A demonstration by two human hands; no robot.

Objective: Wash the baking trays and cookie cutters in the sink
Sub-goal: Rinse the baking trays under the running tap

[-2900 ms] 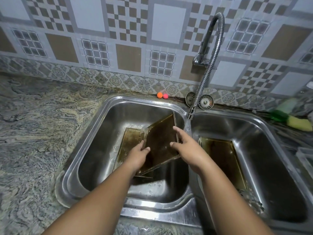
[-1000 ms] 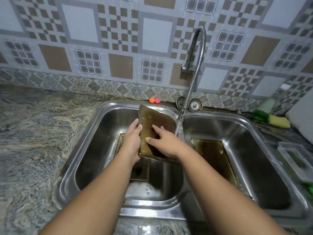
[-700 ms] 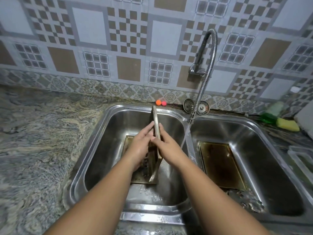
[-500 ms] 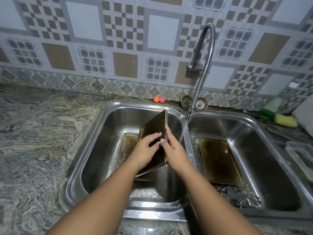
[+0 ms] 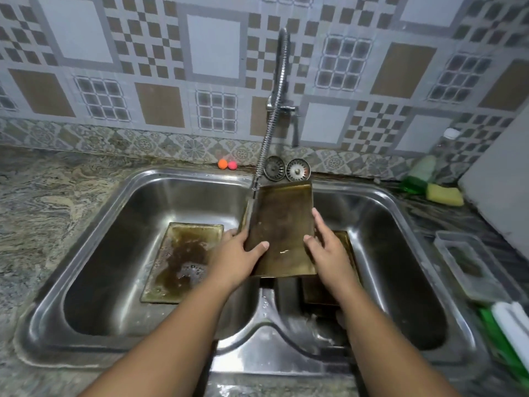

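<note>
The step in hand looks like rinsing one baking tray point(image 5: 282, 224) under the faucet point(image 5: 272, 116). The person holds it tilted above the divider of the double sink point(image 5: 186, 173), its far edge raised just beside the spout, and a thin stream seems to run down along its left rim. The left hand point(image 5: 234, 253) grips the tray's left edge, thumb lying across the brown face and fingers curled behind. The right hand point(image 5: 326, 247) holds the right edge, thumb on the face and fingers point(image 5: 317, 216) stretched along the rim, so both hands are clamped on the same tray.

Its surface is still dark and stained, so the wash seems far from done. The next move probably calls for turning the tray so water reaches the whole face, or for freeing one hand to fetch the sponge point(image 5: 445, 194) at the counter's back right, beside a green bottle point(image 5: 420, 173); wet metal held by its edges could slip.

The left basin holds a second tray point(image 5: 183, 262) lying flat on the bottom, with brownish foamy water pooled in it. The right basin holds a third tray point(image 5: 317, 293), largely hidden under the raised one and the right arm. Something pale lies at that basin's near end, too blurred to name as cookie cutters. A clear plastic container point(image 5: 469, 265) sits on the counter's right edge
</note>
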